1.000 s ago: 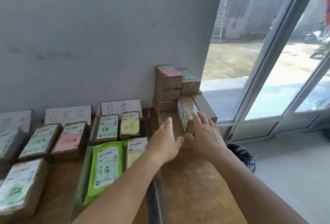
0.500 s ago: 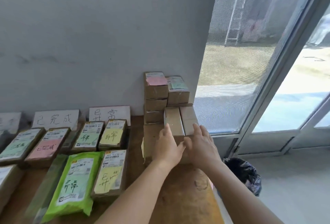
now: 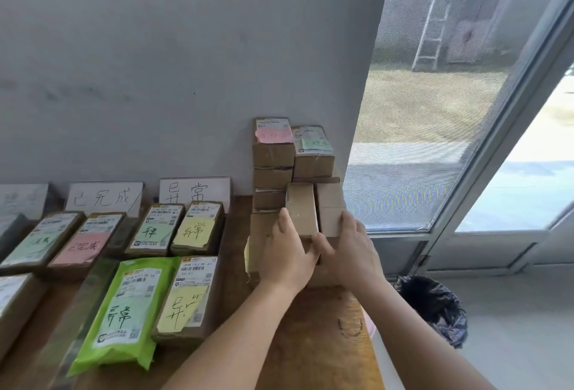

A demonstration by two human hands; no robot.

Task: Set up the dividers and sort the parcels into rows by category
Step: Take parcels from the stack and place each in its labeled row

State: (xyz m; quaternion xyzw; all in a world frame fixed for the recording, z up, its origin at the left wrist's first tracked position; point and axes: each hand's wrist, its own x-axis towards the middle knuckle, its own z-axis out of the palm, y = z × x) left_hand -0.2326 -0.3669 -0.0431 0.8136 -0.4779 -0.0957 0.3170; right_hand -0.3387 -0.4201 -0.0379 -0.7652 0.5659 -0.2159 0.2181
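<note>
fingers of left hand (image 3: 287,254) and right hand (image 3: 348,253) being curled round small cardboard box (image 3: 302,209) atop stack at table's right end (image 3: 326,327); box being judged light, stiff; best gripped by side faces.

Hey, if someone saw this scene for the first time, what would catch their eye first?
Probably the two hands, left hand and right hand, gripping small cardboard boxes at the table's right end, before a box stack against the wall. Next, the bright green parcel among labelled rows at left.
</note>
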